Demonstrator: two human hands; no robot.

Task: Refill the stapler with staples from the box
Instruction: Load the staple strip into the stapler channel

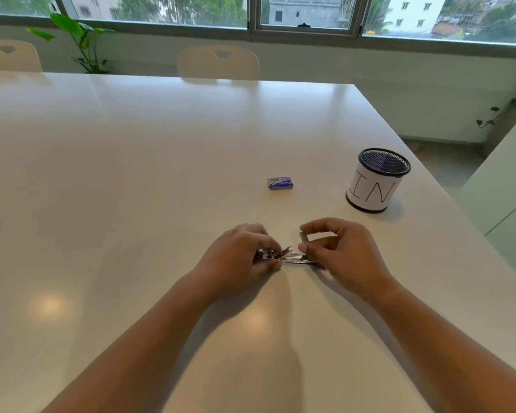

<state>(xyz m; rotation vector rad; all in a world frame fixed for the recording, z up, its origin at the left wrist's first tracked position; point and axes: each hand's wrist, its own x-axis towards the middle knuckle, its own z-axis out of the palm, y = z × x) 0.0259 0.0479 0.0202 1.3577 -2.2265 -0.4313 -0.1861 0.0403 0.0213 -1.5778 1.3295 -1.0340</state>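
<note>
I have the stapler opened on the surface, left hand gripping its rear, right hand pinching a staple strip; next I'd seat it in the channel, box well beyond.

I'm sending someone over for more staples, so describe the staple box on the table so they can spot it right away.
Start at the big white table under the windows and find the black mesh pen cup wrapped in paper marked "IN" near its right edge. The staple box lies flat just left of that cup, beyond the hands. It is the only small blue-and-white carton there, lying alone with nothing touching it.
</note>
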